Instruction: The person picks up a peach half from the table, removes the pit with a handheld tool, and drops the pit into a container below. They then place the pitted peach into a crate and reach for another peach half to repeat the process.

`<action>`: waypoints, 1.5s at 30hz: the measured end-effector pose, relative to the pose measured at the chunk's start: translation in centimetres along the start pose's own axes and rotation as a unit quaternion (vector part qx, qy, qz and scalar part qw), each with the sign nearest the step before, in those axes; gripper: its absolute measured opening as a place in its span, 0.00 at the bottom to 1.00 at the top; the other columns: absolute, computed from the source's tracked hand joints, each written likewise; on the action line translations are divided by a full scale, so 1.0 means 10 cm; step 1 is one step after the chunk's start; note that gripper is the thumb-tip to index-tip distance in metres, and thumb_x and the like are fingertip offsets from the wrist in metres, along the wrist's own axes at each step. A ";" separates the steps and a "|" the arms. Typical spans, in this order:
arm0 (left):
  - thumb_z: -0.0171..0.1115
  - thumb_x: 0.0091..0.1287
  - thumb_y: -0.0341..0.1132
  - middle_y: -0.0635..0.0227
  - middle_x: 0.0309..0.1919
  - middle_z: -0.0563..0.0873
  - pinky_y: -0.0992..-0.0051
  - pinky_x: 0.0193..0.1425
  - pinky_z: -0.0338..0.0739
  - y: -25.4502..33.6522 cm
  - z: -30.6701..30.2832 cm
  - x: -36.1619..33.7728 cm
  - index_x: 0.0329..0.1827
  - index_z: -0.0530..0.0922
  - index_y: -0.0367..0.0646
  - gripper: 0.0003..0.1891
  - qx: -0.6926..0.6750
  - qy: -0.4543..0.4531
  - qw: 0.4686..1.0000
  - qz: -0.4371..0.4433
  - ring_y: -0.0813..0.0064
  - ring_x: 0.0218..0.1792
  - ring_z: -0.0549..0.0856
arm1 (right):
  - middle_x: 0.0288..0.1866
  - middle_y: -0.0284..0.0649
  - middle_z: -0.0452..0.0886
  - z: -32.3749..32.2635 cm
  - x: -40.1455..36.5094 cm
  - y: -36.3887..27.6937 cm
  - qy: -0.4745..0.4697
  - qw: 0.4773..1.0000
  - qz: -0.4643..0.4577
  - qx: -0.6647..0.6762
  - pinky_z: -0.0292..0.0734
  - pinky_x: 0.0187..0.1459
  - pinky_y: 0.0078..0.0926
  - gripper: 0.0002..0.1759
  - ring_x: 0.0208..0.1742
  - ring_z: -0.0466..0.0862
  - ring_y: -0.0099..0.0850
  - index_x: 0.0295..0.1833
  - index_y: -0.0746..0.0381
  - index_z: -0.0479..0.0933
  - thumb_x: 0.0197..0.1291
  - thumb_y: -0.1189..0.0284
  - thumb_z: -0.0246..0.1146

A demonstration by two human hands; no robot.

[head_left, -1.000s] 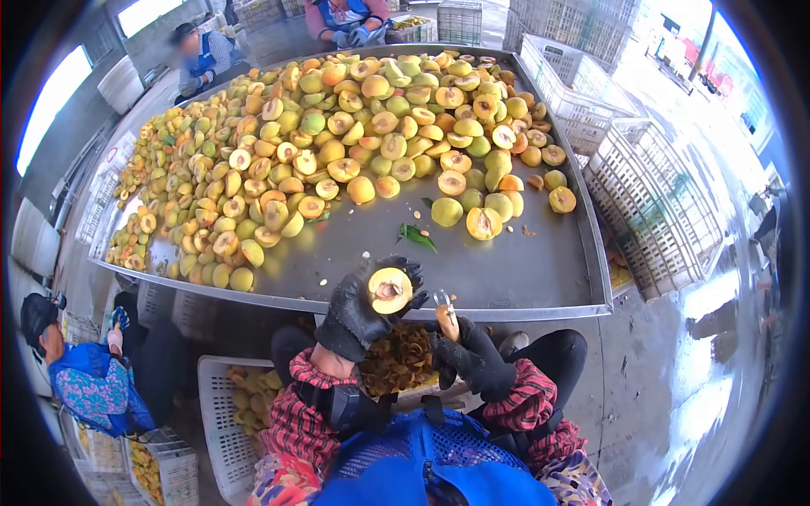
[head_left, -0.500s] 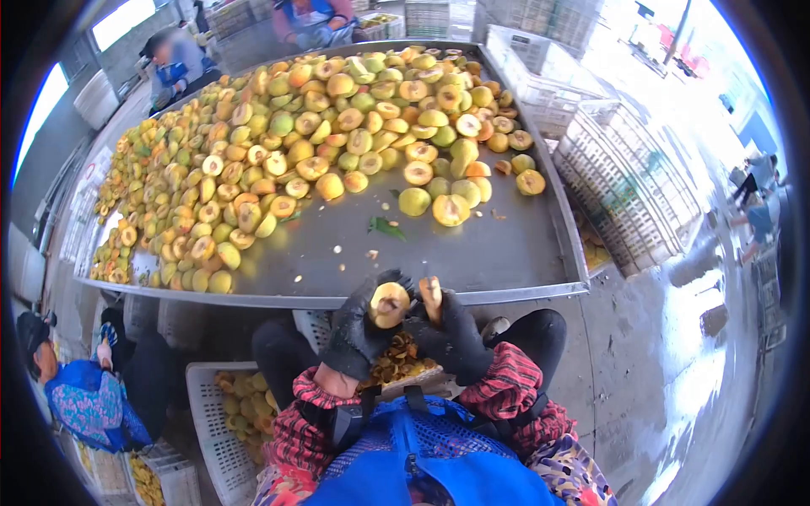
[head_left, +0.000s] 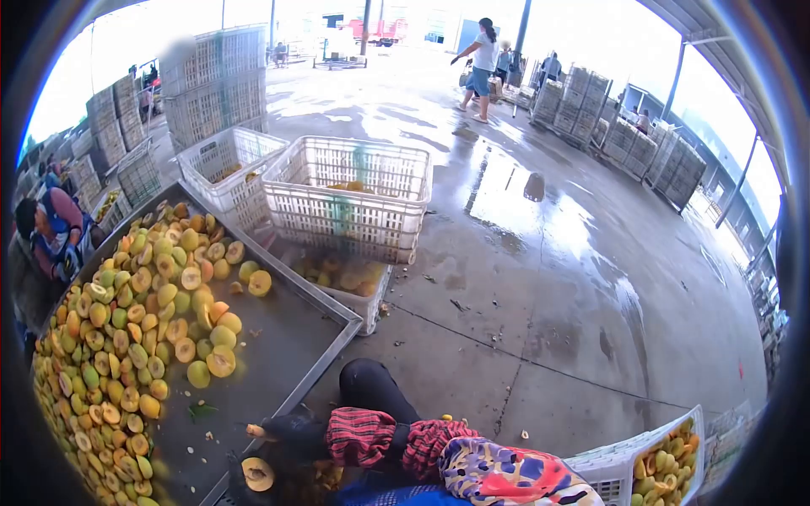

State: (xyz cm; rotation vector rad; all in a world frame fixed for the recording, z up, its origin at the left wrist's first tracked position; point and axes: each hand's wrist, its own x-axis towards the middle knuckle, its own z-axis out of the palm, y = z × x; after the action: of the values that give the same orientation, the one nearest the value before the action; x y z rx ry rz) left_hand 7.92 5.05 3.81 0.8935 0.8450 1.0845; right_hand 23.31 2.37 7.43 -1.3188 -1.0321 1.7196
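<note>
My left hand [head_left: 239,481], in a black glove, is at the bottom left edge of the view and holds a halved peach [head_left: 257,474] with the cut side up. Just above it, my right hand [head_left: 287,428], also in a black glove, grips a small pitting tool [head_left: 254,433] whose wooden handle sticks out to the left. Both hands hover at the near rim of the metal sorting table [head_left: 336,336]. A big pile of peach halves [head_left: 126,337] covers the table's left part. My red plaid sleeve [head_left: 363,437] crosses the bottom.
White plastic crates [head_left: 346,198] stand beyond the table's corner, some holding fruit. Another crate of peach pieces [head_left: 662,464] sits at bottom right. A seated person [head_left: 51,228] works at the far left. Several people [head_left: 483,59] stand far off on the wet concrete floor [head_left: 548,295].
The view has swung sharply to the right, so the table now lies at the left and the floor fills the middle. My hands still hold the peach half and the tool, close together.
</note>
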 end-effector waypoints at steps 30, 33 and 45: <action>0.43 0.70 0.46 0.59 0.48 0.79 0.70 0.59 0.72 0.22 0.06 -0.25 0.52 0.72 0.35 0.22 0.098 0.046 0.989 0.098 0.67 0.51 0.78 | 0.42 0.37 0.77 0.09 -0.20 -0.03 -0.054 0.974 -0.214 0.041 0.73 0.40 0.24 0.18 0.40 0.75 0.22 0.58 0.65 0.68 0.63 0.71 0.54; 0.42 0.71 0.43 0.57 0.50 0.78 0.65 0.61 0.70 0.15 -0.22 -0.15 0.54 0.71 0.33 0.21 -0.240 0.028 0.970 0.002 0.63 0.52 0.78 | 0.39 0.43 0.78 0.03 -0.23 -0.04 -0.085 0.983 -0.149 -0.062 0.73 0.39 0.30 0.18 0.39 0.78 0.29 0.53 0.67 0.69 0.61 0.69 0.57; 0.42 0.70 0.45 0.59 0.50 0.79 0.67 0.60 0.71 -0.06 -0.39 -0.07 0.56 0.71 0.35 0.22 0.002 0.014 0.997 0.070 0.64 0.51 0.79 | 0.34 0.54 0.78 0.39 -0.14 0.05 -0.014 0.895 -0.169 -0.413 0.72 0.38 0.44 0.17 0.38 0.80 0.51 0.48 0.64 0.68 0.59 0.64 0.58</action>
State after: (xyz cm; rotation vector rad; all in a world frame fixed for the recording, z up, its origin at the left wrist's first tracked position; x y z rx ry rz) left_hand 4.44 4.98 1.78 0.9538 0.8172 1.2200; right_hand 19.80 0.30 8.16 -1.4685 -2.0078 1.0454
